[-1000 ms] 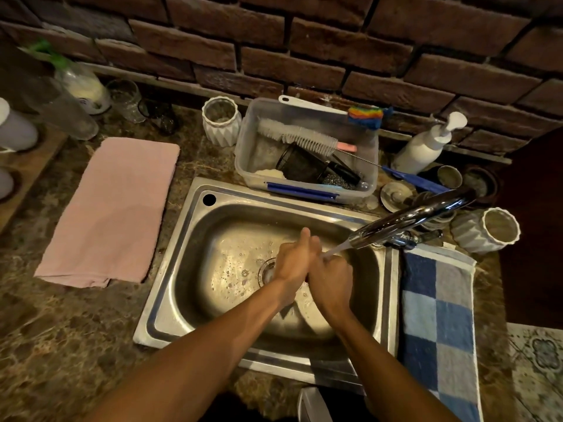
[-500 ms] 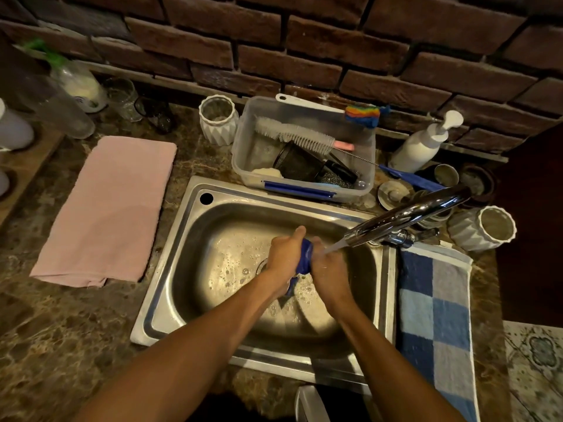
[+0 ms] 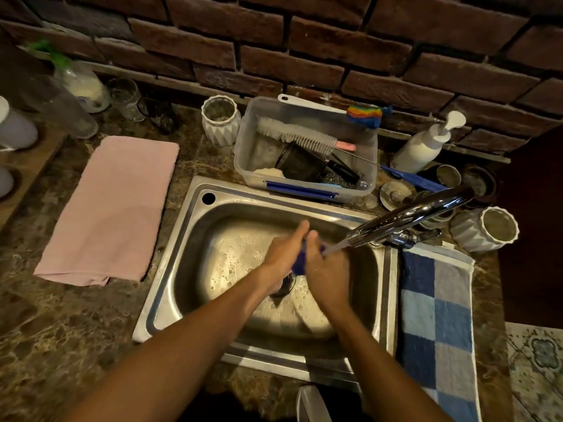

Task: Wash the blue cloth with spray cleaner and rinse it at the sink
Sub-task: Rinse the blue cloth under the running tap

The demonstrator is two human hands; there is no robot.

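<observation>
- Landmark here is the steel sink (image 3: 170,269), so everything below is placed relative to that.
- Closest in: two bare forearms reach in over the sink's front rim, and the hands meet above the basin.
- The left hand (image 3: 281,254) and right hand (image 3: 327,269) are pressed together with the blue cloth (image 3: 300,260) bunched between them. Both hands look wrapped round it, but the fingers are on the far side, so the exact grasp is hard to make out.
- Only a strip of the cloth shows between the palms, plus a dark bit hanging below them over the sink bottom.
- The chrome faucet (image 3: 408,214) leans in from the sink's right rim, and a thin stream of water (image 3: 335,247) runs from it onto the hands and cloth.
- Wet bubbles are scattered on the basin floor.
- Right of the sink, lying along its edge: a blue checked towel (image 3: 435,318).
- Left of the sink, flat on the marble counter: a folded pink towel (image 3: 112,208).
- Behind the sink, touching its back rim: a clear plastic tub (image 3: 304,150) with a white bottle brush (image 3: 295,135) and other cleaning bits in it.
- Back right of the sink: a white pump bottle (image 3: 423,144) against the brick wall (image 3: 304,41).
- Far back left: a spray bottle (image 3: 77,80) with a green top, blurry.
</observation>
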